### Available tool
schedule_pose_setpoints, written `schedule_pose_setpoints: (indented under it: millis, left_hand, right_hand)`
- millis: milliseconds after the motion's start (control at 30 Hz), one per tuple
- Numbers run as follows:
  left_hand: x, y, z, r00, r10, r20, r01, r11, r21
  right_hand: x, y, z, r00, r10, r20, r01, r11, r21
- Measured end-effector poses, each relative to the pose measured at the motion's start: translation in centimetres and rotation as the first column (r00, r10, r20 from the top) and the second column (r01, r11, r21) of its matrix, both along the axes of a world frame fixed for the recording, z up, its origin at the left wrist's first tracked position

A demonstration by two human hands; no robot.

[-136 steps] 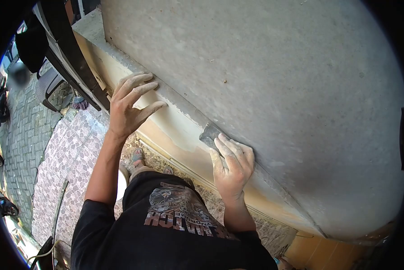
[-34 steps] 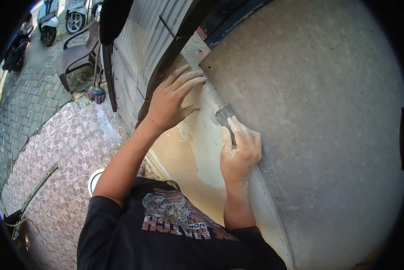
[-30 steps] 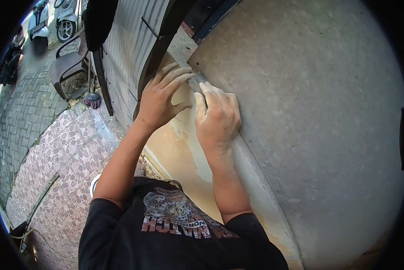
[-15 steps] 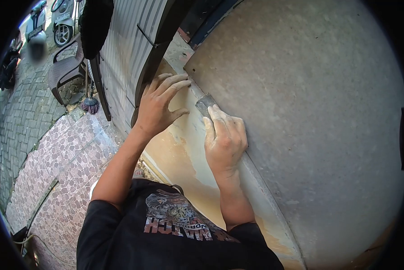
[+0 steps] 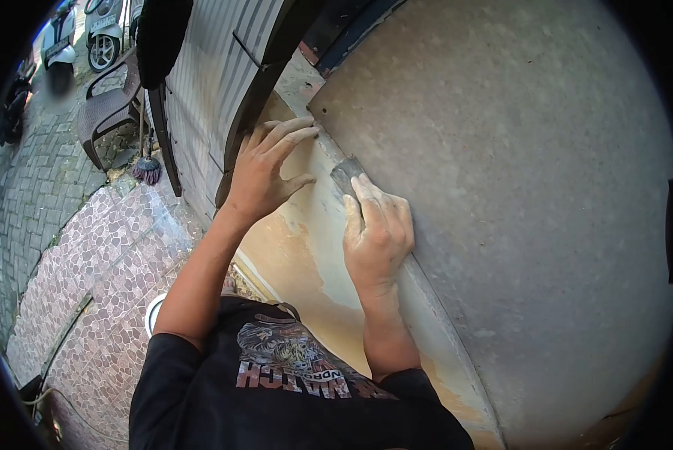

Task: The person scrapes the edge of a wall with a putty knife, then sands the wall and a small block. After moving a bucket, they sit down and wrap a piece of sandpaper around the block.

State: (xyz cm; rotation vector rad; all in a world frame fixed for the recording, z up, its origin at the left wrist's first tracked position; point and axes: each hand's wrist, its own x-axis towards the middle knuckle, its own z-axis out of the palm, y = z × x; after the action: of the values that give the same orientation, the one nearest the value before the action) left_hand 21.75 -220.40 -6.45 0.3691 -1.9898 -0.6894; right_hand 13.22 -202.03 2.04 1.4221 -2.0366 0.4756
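My right hand (image 5: 379, 236) presses a dark grey piece of sandpaper (image 5: 345, 175) flat against the edge where the pale, patchily coated wall (image 5: 306, 240) meets the broad grey slab (image 5: 516, 187). Its fingers lie over the lower end of the sandpaper, and pale dust coats them. Up and to the left, my left hand (image 5: 265, 169) has its fingers stretched out and thumb apart. The fingertips rest on the wall's edge near the slab's corner, and nothing is held there.
A corrugated panel with a dark frame (image 5: 220, 75) stands close to my left forearm. Beyond it are a brown plastic chair (image 5: 111, 109), a mop (image 5: 147, 169) and parked scooters (image 5: 104, 37). A white bucket rim (image 5: 153, 313) shows beside my left elbow, above the patterned floor (image 5: 104, 277).
The sandpaper and my right hand have shifted very slightly to the right in view. My left hand keeps its place at the edge. More of the white bucket rim shows.
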Motion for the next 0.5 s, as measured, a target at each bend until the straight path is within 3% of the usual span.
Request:
schedule_pose_setpoints:
  millis: [133, 233, 400, 500]
  left_hand:
    - [0.2, -0.5, 0.0, 1.000, 0.013, 0.022, -0.011, 0.998, -0.057]
    - [0.3, -0.5, -0.1, 0.999, 0.020, 0.044, -0.018, 0.998, -0.060]
    - [0.2, -0.4, 0.0, 1.000, -0.004, 0.014, 0.004, 1.000, -0.030]
    - [0.0, -0.2, -0.1, 1.000, -0.018, -0.005, 0.018, 0.999, -0.029]
  right_hand:
    - [-0.1, -2.0, 0.0, 0.997, 0.035, 0.065, -0.035, 0.999, -0.011]
    - [-0.7, 1.8, 0.0, 0.997, 0.056, 0.056, -0.055, 0.998, -0.020]
    - [0.0, 10.1, 0.0, 0.993, -0.094, 0.075, 0.093, 0.996, 0.016]
    - [0.7, 8.6, -0.1, 0.981, -0.177, 0.076, 0.178, 0.984, -0.006]
